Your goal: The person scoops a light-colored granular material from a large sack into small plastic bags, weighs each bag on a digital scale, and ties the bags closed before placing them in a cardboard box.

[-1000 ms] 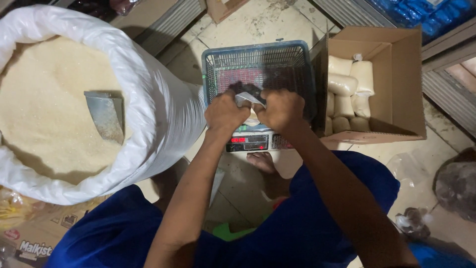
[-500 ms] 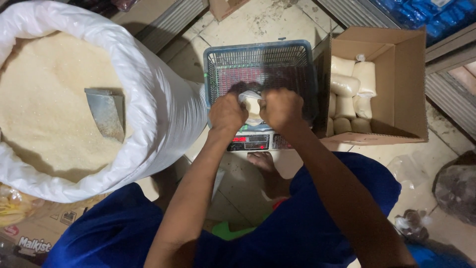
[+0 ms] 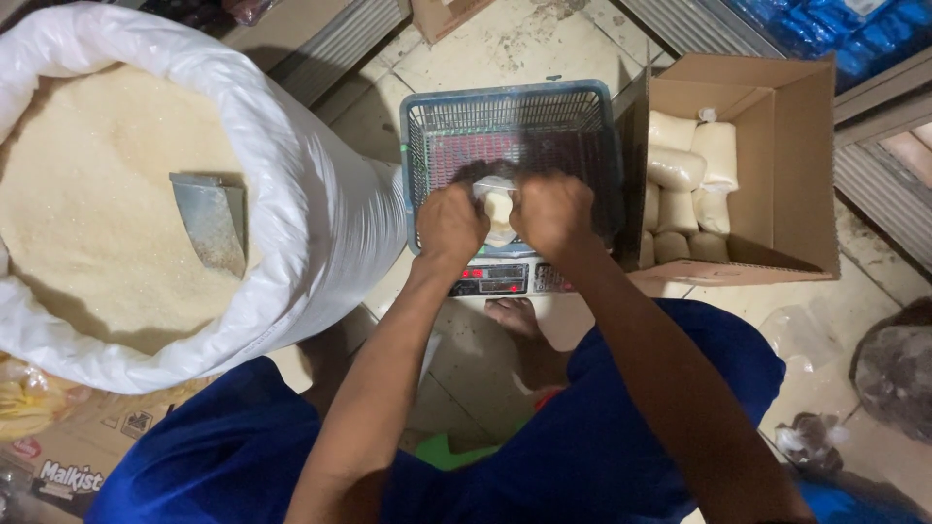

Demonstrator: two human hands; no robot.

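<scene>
My left hand (image 3: pixel 450 224) and my right hand (image 3: pixel 551 212) are closed on a small clear plastic bag of pale grains (image 3: pixel 498 209), held between them over the grey mesh basket (image 3: pixel 437 136). The basket rests on a digital scale (image 3: pixel 500 279) on the floor. The lower part of the bag is hidden by my fingers.
A big white sack of pale grains (image 3: pixel 107 223) with a metal scoop (image 3: pixel 210 221) stuck in it stands at the left. A cardboard box (image 3: pixel 786 165) holding several filled bags (image 3: pixel 680 175) sits to the right. My bare foot (image 3: pixel 513 315) is below the scale.
Both hands have stayed over the basket, working the top of the small bag; the bag now shows more between my fingers.
</scene>
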